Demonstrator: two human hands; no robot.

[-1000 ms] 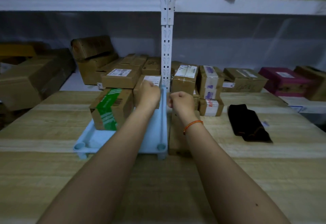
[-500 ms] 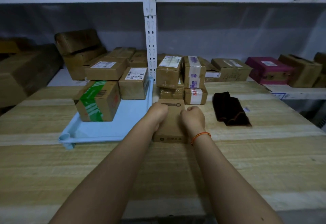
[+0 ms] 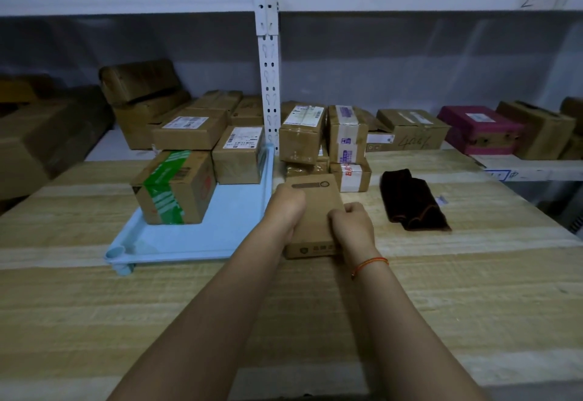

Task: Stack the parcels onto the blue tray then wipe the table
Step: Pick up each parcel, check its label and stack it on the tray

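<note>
A flat brown parcel (image 3: pixel 317 211) lies on the wooden table (image 3: pixel 441 290), just right of the blue tray (image 3: pixel 227 230). My left hand (image 3: pixel 285 208) grips its left side and my right hand (image 3: pixel 351 224) grips its right side near the front. On the tray stand a box with green tape (image 3: pixel 175 187) and a box with a white label (image 3: pixel 238 154). More parcels (image 3: pixel 321 138) are stacked on the table behind the flat one. A dark cloth (image 3: pixel 410 200) lies to the right.
A white shelf upright (image 3: pixel 268 69) rises behind the tray. Cardboard boxes fill the shelf at the left (image 3: pixel 142 101) and right (image 3: pixel 410 129), with a magenta box (image 3: pixel 479 129) among them. The table's front edge runs close to me.
My hands came back from the far end of the tray, where the left one rested on the labelled box, and closed on the flat parcel. The camera view shifted slightly.
</note>
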